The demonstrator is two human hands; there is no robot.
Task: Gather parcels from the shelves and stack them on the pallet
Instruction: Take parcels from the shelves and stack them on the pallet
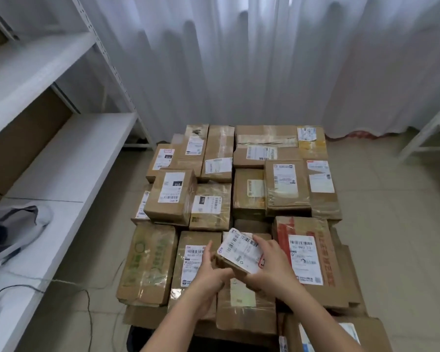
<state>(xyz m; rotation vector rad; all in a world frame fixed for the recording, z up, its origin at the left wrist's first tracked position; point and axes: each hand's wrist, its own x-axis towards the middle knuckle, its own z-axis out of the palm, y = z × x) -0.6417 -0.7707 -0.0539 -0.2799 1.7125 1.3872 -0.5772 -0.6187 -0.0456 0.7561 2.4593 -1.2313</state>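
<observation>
One camera only, worn on the person's head, looking forward and steeply down. Its wide lens bends the scene's edges: the shelves point(61, 158) on the left lean inward. The stack of parcels point(239, 199) fills the middle of the view, seen from above and close, its near end running out of the bottom edge. Both forearms enter from the bottom, and the left hand point(208, 273) and right hand point(272, 265) sit low in the centre, nearest the lens. The curtain point(239, 59) crosses the top, farthest away. Tiled floor point(391, 224) shows on the right.
</observation>
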